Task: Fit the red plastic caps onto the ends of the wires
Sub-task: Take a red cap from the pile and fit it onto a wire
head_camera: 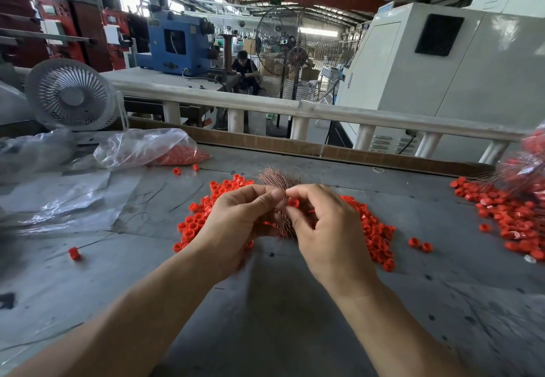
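We pinch a small red plastic ring-shaped cap [293, 202] between the thumb and forefinger of our right hand [326, 229], holding it right against the thin copper-coloured wire bundle [280, 180] at the point where both hands meet. Our left hand [236, 223] grips that bundle, fingers curled round it, with the thumb tip pressed close to the cap; the wire tips fan upward just beyond the knuckles, and the lower strands run down between the two palms. Whether the cap already sits on a wire end, we cannot tell. Both wrists are bent inward, the backs of the hands face us, and both bare forearms reach in from the near edge and converge on the grip.

Directly beneath and on both sides of the grip lies a loose pile of red plastic caps [374, 229], scattered on the grey worktable [280, 317]. A few stray caps lie apart from the pile to the right of the right wrist, and a single red cap [74, 253] sits well off to the left of the left forearm. Farther right of the grip, a second heap of red caps with wires [507, 217] spreads toward the table's edge. Beyond and to the left of the grip, a clear plastic bag holding red caps [153, 149] lies open on its side, with crumpled clear plastic sheeting [59, 196] just beside it. Behind that stands a small white desk fan [70, 95], and beyond the table a white railing [295, 108] runs across.
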Action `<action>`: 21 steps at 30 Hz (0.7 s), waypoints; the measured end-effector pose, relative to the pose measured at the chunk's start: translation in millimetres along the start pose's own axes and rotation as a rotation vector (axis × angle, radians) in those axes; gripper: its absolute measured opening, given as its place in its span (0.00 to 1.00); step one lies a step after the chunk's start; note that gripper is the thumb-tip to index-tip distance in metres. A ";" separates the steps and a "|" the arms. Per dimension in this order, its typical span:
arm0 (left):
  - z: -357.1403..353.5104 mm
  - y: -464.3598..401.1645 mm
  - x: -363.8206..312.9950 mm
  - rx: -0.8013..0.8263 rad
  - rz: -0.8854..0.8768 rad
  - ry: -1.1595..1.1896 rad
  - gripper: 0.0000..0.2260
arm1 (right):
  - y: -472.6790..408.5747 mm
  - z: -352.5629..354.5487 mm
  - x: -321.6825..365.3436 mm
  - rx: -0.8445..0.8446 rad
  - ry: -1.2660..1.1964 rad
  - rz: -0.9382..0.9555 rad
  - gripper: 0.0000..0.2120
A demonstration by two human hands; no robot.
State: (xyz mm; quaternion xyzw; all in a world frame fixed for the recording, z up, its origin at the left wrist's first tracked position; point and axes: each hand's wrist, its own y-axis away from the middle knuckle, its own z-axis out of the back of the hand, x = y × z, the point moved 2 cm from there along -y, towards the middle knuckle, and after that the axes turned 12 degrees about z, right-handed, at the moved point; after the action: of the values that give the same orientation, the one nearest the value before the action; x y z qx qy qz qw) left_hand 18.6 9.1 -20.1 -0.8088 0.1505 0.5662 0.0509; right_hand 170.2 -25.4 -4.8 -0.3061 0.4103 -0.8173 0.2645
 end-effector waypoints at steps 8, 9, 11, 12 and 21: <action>6.1 -4.2 -0.7 -0.164 -0.124 -0.117 0.04 | 2.2 -4.2 -2.7 0.070 -0.043 -0.043 0.10; 6.6 -4.5 -0.8 -0.172 -0.132 -0.132 0.04 | 2.6 -4.2 -3.0 0.079 -0.041 -0.043 0.10; 7.0 -4.7 -1.6 -0.188 -0.141 -0.124 0.05 | 2.9 -3.9 -4.1 0.091 -0.043 -0.053 0.10; 6.8 -4.4 -2.0 -0.195 -0.144 -0.111 0.07 | 3.0 -3.8 -4.5 0.096 -0.047 -0.061 0.10; 8.2 0.0 -11.4 -0.285 -0.136 -0.045 0.16 | 5.1 -5.5 -5.2 0.194 -0.088 -0.125 0.09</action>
State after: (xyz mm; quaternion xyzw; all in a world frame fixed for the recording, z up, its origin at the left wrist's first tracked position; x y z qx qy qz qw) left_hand 7.6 13.3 -12.4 -0.8032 0.0122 0.5952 -0.0227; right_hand 170.6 -21.7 -13.2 -0.3399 0.2973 -0.8538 0.2592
